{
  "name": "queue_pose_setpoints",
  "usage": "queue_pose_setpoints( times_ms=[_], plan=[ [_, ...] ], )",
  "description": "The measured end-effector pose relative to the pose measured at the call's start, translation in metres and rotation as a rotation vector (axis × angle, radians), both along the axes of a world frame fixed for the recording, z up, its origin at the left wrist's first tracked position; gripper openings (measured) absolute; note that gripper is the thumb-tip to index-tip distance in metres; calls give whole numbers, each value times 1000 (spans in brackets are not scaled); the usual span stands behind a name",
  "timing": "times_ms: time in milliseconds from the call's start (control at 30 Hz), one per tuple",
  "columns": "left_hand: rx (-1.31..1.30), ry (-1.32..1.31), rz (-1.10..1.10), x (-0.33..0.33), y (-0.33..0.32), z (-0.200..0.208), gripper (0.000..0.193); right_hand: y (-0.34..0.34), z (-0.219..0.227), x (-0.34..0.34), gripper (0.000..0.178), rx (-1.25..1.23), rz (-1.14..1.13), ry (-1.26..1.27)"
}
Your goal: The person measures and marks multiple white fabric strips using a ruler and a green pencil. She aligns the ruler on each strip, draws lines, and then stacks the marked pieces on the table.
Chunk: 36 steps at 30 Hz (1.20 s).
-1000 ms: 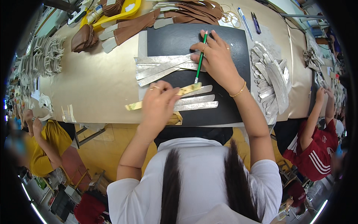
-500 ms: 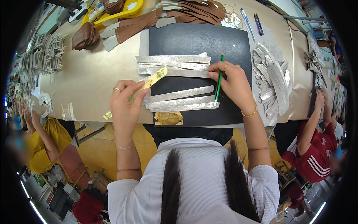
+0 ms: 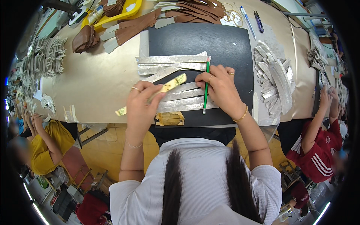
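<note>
My left hand (image 3: 142, 103) pinches a yellow printed strip (image 3: 175, 82) with rounded ends, which slants up to the right over the grey strips. A green pencil (image 3: 206, 88) is held in my right hand (image 3: 222, 89), lying across the fingers with its eraser end toward me. The right fingertips reach down at the right ends of a lower group of silvery grey strips (image 3: 180, 102), partly covering them. Above lies a second group of similar strips (image 3: 172, 59), one of them slanting. Both groups rest on a black board (image 3: 198, 37).
A pile of grey strips (image 3: 275, 82) lies right of the board. Brown strap pieces (image 3: 138, 26), a yellow tray (image 3: 131, 14), a pen (image 3: 248, 22) and snips (image 3: 258, 21) sit at the back. Folded yellowish tape (image 3: 170, 119) is at the near edge. Co-workers sit on both sides.
My left hand has moved right with the yellow strip. My right hand has shifted left with the pencil, and a grey strip it touched in the upper group now appears in the lower group.
</note>
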<state>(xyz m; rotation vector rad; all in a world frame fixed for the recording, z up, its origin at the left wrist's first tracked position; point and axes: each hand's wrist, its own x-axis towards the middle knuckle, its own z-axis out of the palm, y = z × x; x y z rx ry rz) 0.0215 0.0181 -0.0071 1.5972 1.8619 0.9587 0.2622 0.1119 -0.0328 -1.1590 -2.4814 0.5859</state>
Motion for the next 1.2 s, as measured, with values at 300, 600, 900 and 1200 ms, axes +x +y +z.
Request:
queue_pose_setpoints(
  times_ms=[300,600,900,1200],
  plan=[
    [41,80,-193,38,19,-22,20,7,13,38,16,40,-345,217],
    [73,114,-181,45,22,-27,19,-1,11,41,15,-1,-365,194],
    [34,128,-176,45,25,-24,20,-1,9,40,14,26,-342,254],
    [19,94,-150,46,24,-28,18,-4,14,28,20,-99,-305,425]
  ],
)
